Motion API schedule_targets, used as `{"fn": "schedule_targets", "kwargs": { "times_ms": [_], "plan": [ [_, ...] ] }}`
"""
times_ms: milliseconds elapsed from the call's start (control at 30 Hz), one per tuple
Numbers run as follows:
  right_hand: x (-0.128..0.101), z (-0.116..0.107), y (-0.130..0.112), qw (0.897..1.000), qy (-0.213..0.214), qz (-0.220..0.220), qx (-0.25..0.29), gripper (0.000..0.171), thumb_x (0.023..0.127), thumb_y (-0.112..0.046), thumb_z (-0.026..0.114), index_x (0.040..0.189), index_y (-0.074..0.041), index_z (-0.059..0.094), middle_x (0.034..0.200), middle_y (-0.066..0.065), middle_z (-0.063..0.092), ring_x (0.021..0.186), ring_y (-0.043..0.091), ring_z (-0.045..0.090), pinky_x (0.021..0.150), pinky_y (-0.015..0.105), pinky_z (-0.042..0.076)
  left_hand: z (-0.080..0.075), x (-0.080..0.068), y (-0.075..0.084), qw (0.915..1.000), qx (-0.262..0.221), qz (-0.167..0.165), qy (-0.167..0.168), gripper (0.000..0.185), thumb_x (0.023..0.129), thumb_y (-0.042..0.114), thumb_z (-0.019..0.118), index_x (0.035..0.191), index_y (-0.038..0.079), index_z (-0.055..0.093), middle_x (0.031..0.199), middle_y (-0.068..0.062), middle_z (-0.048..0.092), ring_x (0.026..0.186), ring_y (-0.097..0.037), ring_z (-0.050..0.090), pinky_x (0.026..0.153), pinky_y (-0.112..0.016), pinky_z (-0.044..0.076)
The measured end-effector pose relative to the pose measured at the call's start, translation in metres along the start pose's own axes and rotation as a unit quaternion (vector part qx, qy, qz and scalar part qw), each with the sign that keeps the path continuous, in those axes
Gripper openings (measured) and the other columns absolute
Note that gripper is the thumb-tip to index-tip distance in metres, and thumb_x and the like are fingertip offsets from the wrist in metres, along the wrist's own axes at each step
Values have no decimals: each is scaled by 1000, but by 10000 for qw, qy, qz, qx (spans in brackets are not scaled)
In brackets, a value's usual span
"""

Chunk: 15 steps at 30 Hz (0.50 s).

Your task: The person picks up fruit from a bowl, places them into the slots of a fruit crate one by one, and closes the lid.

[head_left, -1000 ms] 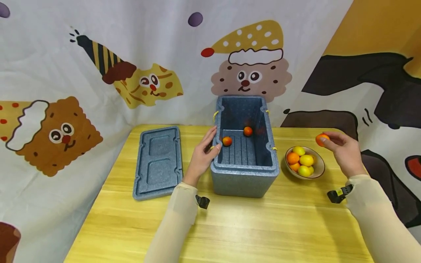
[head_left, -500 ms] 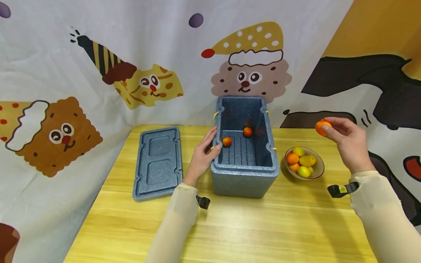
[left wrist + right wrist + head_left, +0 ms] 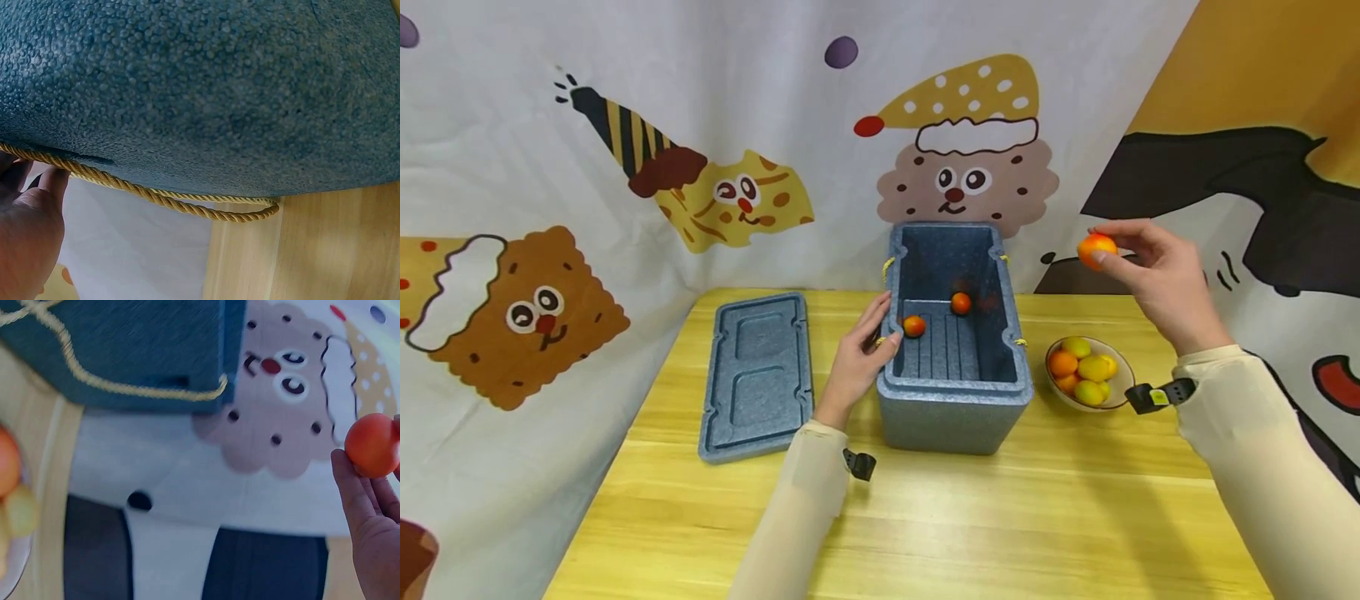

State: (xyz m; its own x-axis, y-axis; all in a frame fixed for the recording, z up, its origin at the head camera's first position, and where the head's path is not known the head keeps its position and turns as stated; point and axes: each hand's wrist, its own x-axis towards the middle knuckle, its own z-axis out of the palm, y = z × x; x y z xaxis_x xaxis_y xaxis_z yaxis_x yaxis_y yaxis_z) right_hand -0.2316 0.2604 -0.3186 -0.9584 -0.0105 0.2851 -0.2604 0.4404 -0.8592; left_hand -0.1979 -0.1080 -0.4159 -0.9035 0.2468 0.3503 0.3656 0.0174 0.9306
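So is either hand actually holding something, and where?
The right hand pinches an orange fruit at its fingertips; the left hand only rests against the foam box.

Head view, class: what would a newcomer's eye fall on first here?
Probably the orange fruit pinched in the raised right hand, above the fruit bowl. Next, the open blue foam box mid-table with two fruits inside, the left hand resting on its left wall, its lid lying flat alongside.
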Motion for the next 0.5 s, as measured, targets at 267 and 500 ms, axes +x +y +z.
{"fn": "schedule_targets", "kwargs": {
  "times_ms": [267, 500],
  "plan": [
    [31, 30, -37, 9953, -614, -551, -506, 37, 94, -18, 68, 129, -7, 64, 122, 5, 58, 111, 18, 50, 87, 17, 45, 0, 1, -1, 9999, 76, 42, 59, 54, 97, 2, 58, 144, -13, 36, 155, -23, 28, 142, -31, 28, 109, -40, 33],
    [45, 52, -51, 9941, -810, -544, -474, 38, 95, -22, 67, 130, -9, 64, 131, 7, 56, 123, 24, 45, 92, 29, 42, -2, 2, 0, 9999, 142, 96, 7, 54, 97, 2, 57, 144, -13, 36, 155, -23, 29, 142, -32, 28, 109, -42, 33]
  ]
}}
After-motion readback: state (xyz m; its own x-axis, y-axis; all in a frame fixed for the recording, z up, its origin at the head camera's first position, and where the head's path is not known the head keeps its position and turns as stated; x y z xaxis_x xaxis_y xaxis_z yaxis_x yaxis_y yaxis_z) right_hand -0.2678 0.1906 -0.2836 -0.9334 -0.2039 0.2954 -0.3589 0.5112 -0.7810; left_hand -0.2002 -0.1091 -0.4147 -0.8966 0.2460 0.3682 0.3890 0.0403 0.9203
